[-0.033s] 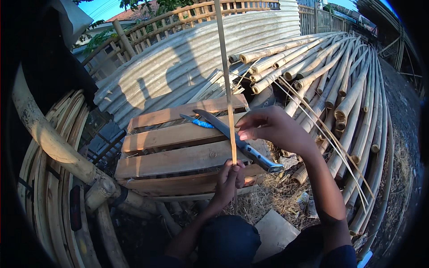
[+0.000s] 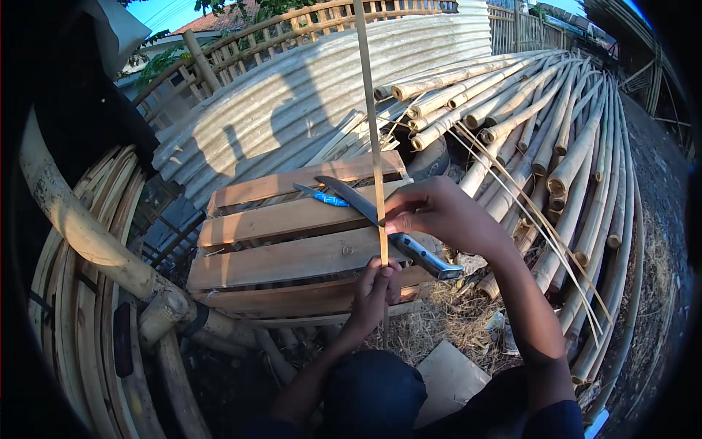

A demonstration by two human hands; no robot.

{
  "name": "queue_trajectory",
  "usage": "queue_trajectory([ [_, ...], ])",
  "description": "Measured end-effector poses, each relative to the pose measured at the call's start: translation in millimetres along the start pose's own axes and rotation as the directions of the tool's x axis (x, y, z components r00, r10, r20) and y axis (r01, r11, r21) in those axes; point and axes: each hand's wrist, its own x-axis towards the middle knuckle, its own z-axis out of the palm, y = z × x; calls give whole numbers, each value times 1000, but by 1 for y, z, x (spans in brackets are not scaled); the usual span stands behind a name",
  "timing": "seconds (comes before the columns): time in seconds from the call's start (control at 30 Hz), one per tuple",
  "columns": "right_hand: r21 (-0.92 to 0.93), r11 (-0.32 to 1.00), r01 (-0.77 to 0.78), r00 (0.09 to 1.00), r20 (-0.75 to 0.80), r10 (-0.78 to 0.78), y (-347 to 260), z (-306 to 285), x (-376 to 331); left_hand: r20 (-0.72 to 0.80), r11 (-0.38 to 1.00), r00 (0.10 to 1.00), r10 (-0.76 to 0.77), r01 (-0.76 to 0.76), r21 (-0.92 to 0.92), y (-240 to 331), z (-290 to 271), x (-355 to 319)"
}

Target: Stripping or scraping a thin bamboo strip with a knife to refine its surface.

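Note:
A long, thin bamboo strip (image 2: 371,121) stands nearly upright in front of me. My left hand (image 2: 374,294) is closed around its lower part, and the lower end continues below the fist. Higher up, my right hand (image 2: 450,216) pinches the strip at its right edge between thumb and fingers. Behind the strip, a large knife (image 2: 428,257) with a dark blade and a blue-grey handle lies across a slatted wooden bench (image 2: 285,260). Beside its blade rests a smaller knife (image 2: 330,199) with a blue patterned handle.
Many bamboo poles (image 2: 570,172) lie stacked at the right, with thin strips (image 2: 526,212) over them. A thick bamboo rail (image 2: 88,230) and split bamboo (image 2: 84,322) stand at the left. Corrugated sheeting (image 2: 292,102) backs the bench. Dry grass and a flat board (image 2: 450,380) lie below.
My right hand has shifted slightly downward and left, and its fingertips have closed at the strip. My left hand stays in place.

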Motion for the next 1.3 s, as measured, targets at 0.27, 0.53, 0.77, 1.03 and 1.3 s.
queue_trajectory([
  [0.27,19,990,-138,982,-130,139,30,11,11,-70,974,992,108,-91,207,33,-17,18],
  [0.53,117,973,-199,966,-146,215,45,8,13,-106,926,983,147,-100,363,75,-24,44],
  [0.77,299,936,-185,972,-82,219,47,12,11,-7,904,981,196,-178,389,120,0,93],
  [1.03,475,856,-204,977,159,144,51,22,6,138,949,990,17,-59,308,146,0,110],
  [1.3,489,843,-224,954,286,88,48,41,-3,207,982,975,-80,41,186,161,-11,102],
])
